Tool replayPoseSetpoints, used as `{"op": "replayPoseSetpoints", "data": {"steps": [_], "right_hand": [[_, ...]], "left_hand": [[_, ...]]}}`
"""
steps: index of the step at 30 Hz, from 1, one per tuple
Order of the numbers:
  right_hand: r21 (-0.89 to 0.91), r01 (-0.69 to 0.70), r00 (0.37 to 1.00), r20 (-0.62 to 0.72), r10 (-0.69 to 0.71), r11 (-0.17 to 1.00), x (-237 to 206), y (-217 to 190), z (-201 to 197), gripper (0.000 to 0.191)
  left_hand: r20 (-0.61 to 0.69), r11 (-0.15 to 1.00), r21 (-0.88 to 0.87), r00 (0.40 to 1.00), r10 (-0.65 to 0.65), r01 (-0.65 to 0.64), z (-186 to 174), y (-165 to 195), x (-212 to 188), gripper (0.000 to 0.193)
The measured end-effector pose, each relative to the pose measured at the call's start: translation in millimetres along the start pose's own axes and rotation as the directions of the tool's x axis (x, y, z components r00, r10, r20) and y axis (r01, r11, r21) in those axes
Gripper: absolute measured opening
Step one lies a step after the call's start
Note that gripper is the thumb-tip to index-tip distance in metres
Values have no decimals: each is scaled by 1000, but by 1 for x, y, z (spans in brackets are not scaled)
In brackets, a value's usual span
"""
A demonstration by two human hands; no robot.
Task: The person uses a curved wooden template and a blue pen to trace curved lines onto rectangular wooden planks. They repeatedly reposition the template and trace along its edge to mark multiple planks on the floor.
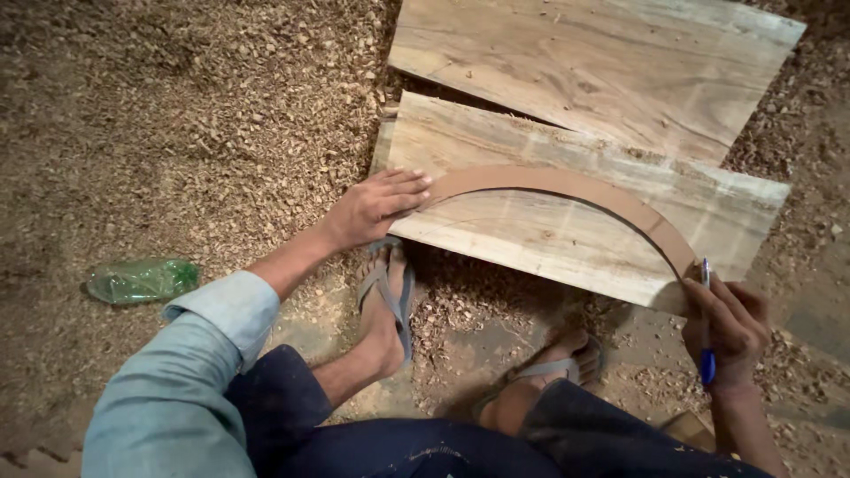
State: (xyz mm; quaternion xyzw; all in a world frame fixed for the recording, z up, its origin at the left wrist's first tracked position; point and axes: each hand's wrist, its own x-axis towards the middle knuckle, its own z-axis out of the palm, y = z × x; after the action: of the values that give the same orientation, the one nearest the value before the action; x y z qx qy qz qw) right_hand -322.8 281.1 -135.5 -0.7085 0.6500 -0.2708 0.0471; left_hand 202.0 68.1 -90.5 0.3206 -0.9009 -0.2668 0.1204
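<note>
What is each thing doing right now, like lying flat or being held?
Left hand: open, pressing flat on the curved template.
Curved template: lying flat on the near plank.
Near plank: flat on the ground.
Right hand: closed around the pen.
Pen: held upright at the template's end.
Green bottle: lying on its side.

Pale, matt bare-wood plank (567,235) under a smooth brown arched template (584,188) (cardboard or thin board, hard to tell); glossy green plastic bottle (142,280) at left on rough wood shavings (177,115).
</note>
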Motion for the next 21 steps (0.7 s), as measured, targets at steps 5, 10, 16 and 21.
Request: {"op": "replayPoseSetpoints", "data": {"steps": [5, 10, 16, 21], "right_hand": [[-28, -17, 1000, 15, 18, 999, -1, 0, 0, 26], [-13, -8, 1000, 8, 9, 1000, 12, -10, -2, 21], [18, -11, 998, 61, 10, 1000, 18, -4, -14, 38], [-21, 5, 1000, 15, -5, 1000, 18, 0, -15, 28]], "left_hand": [[14, 1000, -10, 1000, -13, 13, -1, 1, 0, 31], [19, 999, 27, 999, 34, -34, -13, 10, 3, 43], [89, 987, 149, 995, 49, -62, -23, 27, 21, 44], [184, 948, 274, 976, 113, -161, -30, 30, 38, 42]]}}
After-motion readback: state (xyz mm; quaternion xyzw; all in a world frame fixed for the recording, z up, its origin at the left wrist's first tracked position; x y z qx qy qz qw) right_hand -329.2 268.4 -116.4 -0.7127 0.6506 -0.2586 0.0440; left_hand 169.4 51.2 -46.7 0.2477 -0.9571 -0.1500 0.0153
